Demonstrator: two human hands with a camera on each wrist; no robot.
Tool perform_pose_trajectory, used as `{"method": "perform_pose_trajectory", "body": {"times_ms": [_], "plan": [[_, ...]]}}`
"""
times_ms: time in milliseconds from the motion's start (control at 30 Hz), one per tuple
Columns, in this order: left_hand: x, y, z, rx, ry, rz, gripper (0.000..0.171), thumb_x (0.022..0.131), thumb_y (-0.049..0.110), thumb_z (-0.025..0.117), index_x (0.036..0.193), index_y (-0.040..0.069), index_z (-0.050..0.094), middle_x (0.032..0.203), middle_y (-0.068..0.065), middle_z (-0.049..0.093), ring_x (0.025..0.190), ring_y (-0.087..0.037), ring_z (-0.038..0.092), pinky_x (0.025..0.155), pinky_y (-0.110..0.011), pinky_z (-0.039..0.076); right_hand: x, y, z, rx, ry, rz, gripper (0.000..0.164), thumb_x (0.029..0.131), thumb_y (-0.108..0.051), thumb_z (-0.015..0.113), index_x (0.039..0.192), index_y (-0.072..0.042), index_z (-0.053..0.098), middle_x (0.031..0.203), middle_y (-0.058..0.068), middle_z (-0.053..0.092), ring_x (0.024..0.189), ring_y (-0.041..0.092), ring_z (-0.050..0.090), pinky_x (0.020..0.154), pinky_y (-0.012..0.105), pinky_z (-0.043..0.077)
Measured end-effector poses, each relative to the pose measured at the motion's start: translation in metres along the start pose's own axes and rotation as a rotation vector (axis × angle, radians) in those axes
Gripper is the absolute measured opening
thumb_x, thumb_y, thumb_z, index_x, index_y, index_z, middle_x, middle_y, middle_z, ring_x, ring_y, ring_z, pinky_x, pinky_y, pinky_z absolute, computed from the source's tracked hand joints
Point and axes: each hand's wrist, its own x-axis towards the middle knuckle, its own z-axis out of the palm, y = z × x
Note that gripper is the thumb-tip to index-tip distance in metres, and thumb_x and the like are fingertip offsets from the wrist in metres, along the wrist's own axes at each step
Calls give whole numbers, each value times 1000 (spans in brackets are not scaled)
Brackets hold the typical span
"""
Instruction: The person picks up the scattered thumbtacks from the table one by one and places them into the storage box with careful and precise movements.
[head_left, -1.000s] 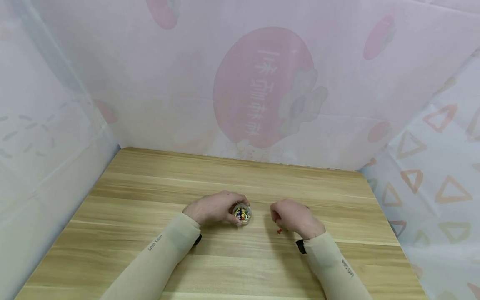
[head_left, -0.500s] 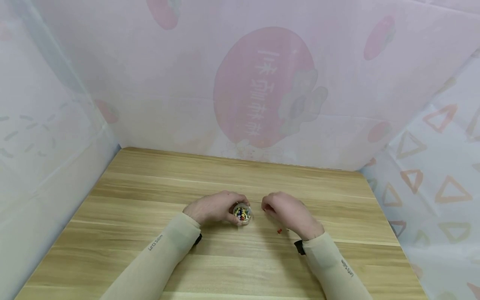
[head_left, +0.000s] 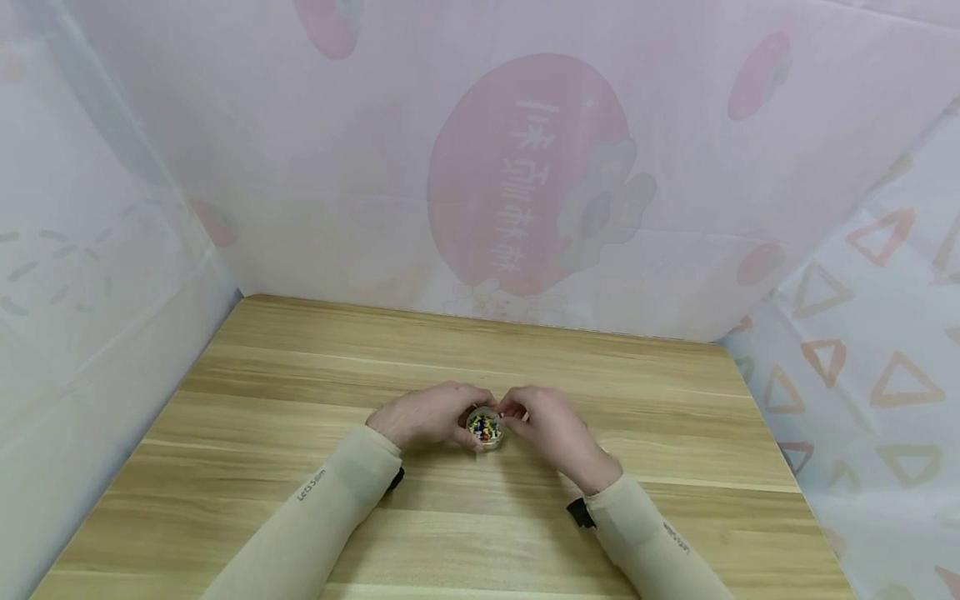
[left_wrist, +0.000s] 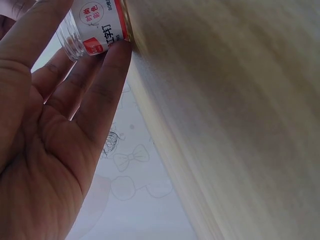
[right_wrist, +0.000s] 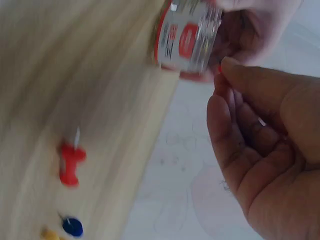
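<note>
My left hand [head_left: 429, 417] holds a small clear jar [left_wrist: 102, 25] with a white and red label, its thumb and fingers around the side. The jar stands upright on the table, and several colourful push pins [head_left: 484, 427] show through its open top. Close at the jar's right side is my right hand [head_left: 553, 429]. Its thumb and forefinger pinch a red push pin [right_wrist: 220, 69], mostly covered by the fingertips. In the right wrist view, another red push pin [right_wrist: 71, 164], a blue push pin [right_wrist: 73, 226] and a yellow push pin [right_wrist: 51, 234] lie on the table.
The wooden tabletop [head_left: 315, 350] extends around both hands. Pale printed curtains [head_left: 360, 242] hang behind it and along both sides. The right hand and forearm hide the loose pins in the head view.
My right hand has moved left from the loose pins to the jar, with the red push pin in its fingertips. The left hand and the jar have stayed put.
</note>
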Motion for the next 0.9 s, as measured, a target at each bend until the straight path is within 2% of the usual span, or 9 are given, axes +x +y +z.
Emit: {"method": "perform_pose_trajectory", "body": {"times_ms": [167, 367, 500, 733, 900], "plan": [[0, 0, 0, 1, -2, 3, 54, 83, 34, 86, 132, 25, 64, 124, 7, 68, 108, -12, 62, 96, -31, 49, 0, -3, 8, 42, -12, 13, 16, 89, -9, 80, 105, -9, 77, 97, -4, 74, 84, 4, 66, 77, 24, 57], [0, -1, 0, -3, -1, 1, 56, 82, 35, 86, 132, 22, 65, 125, 6, 69, 112, -11, 62, 100, -32, 48, -1, -3, 0, 30, -54, 25, 16, 91, -11, 78, 107, -9, 76, 97, -4, 73, 87, 6, 66, 79, 27, 57], [0, 0, 0, -14, 1, -6, 57, 82, 33, 87, 132, 19, 66, 124, 6, 69, 111, -12, 62, 99, -32, 49, -4, -1, -13, -5, -102, 34, 13, 93, -14, 77, 106, -12, 75, 95, -8, 71, 86, 5, 64, 78, 28, 56], [-1, 2, -1, -16, 4, -6, 56, 82, 34, 86, 132, 19, 65, 124, 5, 68, 111, -12, 62, 98, -32, 49, -14, 2, -31, -91, -230, -5, 10, 94, -10, 75, 104, -10, 74, 94, -7, 69, 85, 7, 63, 77, 29, 56], [-1, 2, 0, -5, 4, 4, 57, 82, 34, 86, 132, 18, 65, 123, 5, 68, 111, -12, 62, 98, -32, 49, -19, 2, -39, -174, -282, 5, 9, 92, -4, 73, 99, -10, 74, 90, -6, 68, 78, 8, 60, 71, 30, 54]]}}
